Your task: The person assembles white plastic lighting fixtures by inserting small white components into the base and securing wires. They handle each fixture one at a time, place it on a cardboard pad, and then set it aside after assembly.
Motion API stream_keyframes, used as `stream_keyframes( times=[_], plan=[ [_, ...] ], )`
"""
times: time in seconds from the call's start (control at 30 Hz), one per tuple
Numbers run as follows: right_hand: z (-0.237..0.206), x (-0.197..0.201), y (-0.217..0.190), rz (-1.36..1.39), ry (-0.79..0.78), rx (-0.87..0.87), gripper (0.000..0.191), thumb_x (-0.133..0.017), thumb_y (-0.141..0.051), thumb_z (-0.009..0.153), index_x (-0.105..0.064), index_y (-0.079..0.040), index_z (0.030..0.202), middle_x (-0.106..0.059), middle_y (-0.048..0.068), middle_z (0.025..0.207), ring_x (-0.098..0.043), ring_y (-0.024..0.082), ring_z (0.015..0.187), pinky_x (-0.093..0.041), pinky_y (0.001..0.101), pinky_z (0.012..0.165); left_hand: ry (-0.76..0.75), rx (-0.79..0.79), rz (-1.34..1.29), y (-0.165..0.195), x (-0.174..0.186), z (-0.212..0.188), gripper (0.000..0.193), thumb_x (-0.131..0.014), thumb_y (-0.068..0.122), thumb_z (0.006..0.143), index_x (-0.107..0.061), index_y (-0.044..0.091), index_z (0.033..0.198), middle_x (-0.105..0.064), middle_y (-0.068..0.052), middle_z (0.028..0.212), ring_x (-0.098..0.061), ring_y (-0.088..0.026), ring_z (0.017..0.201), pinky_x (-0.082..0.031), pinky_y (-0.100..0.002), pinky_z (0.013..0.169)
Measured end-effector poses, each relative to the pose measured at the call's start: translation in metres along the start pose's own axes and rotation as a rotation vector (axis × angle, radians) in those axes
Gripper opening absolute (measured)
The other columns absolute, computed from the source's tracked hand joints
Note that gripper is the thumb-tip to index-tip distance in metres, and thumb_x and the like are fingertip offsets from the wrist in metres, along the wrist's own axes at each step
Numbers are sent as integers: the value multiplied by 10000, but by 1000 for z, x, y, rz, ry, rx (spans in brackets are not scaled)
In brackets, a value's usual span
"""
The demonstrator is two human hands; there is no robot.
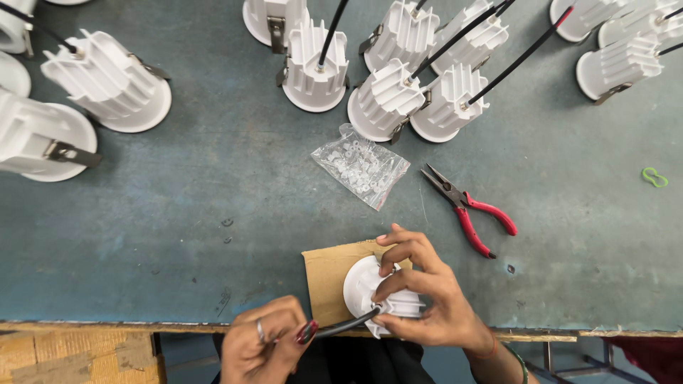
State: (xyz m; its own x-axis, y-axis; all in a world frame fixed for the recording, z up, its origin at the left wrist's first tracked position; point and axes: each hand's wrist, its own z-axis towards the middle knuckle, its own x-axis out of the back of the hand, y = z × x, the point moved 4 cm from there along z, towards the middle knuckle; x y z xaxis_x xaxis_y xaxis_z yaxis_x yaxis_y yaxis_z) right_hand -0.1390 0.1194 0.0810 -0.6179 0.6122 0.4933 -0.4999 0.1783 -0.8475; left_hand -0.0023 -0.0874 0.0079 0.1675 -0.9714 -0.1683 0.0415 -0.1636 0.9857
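My right hand (427, 291) grips a white finned lamp housing (366, 284) that lies on a small piece of brown cardboard (326, 274) at the table's near edge. My left hand (267, 341) pinches the black cable (348, 326) that runs into the housing's back. Fingers of the right hand cover much of the housing's fins.
Red-handled pliers (469, 210) lie to the right of a clear bag of small parts (363, 167). Several white lamp housings with black cables (388, 96) stand along the far side and left (107, 82) of the blue-grey table (178, 227). A green loop (654, 177) lies far right.
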Motion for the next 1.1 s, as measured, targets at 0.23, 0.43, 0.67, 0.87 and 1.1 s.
stream_keyframes(
  times=[0.23,0.43,0.67,0.87,1.1],
  plan=[
    [2,2,-23,-269,14,73,357,-897,-188,689,-766,-135,1017,-637,48,1164,-539,340,1308,-431,511,1126,-93,-172,-96,21,-29,6,389,-892,275,825,-593,56,944,-623,-93,991,-622,-162,948,-490,-319,855],
    [1,-4,-47,-398,76,147,366,-868,-130,732,-754,-90,1077,-659,65,1134,-614,285,1140,-533,412,951,6,-224,282,8,-58,32,964,-946,303,646,-430,62,1424,-550,-182,1385,-565,-329,1306,-465,-424,1084],
    [-22,-24,-85,-731,-83,915,260,-808,-99,883,-715,-18,1113,-667,97,1188,-674,244,1134,-560,349,977,-42,-471,569,9,-77,48,805,-861,333,763,-498,27,1413,-619,-171,1382,-576,-361,1319,-316,-499,1220],
    [-22,-13,-73,-1040,108,526,251,-670,-66,805,-690,34,1035,-724,153,1066,-718,339,1028,-574,434,922,-55,-674,753,43,-75,51,702,-793,172,689,-572,11,1336,-607,-164,1374,-521,-319,1351,-242,-569,1226],
    [-34,-11,-27,-416,230,-115,142,-747,-146,888,-751,-25,963,-753,82,846,-732,216,741,-559,314,660,-279,-862,1201,58,-69,67,491,-687,98,810,-667,161,1297,-589,-58,1443,-378,-247,1496,-211,-537,1268]
  ],
)
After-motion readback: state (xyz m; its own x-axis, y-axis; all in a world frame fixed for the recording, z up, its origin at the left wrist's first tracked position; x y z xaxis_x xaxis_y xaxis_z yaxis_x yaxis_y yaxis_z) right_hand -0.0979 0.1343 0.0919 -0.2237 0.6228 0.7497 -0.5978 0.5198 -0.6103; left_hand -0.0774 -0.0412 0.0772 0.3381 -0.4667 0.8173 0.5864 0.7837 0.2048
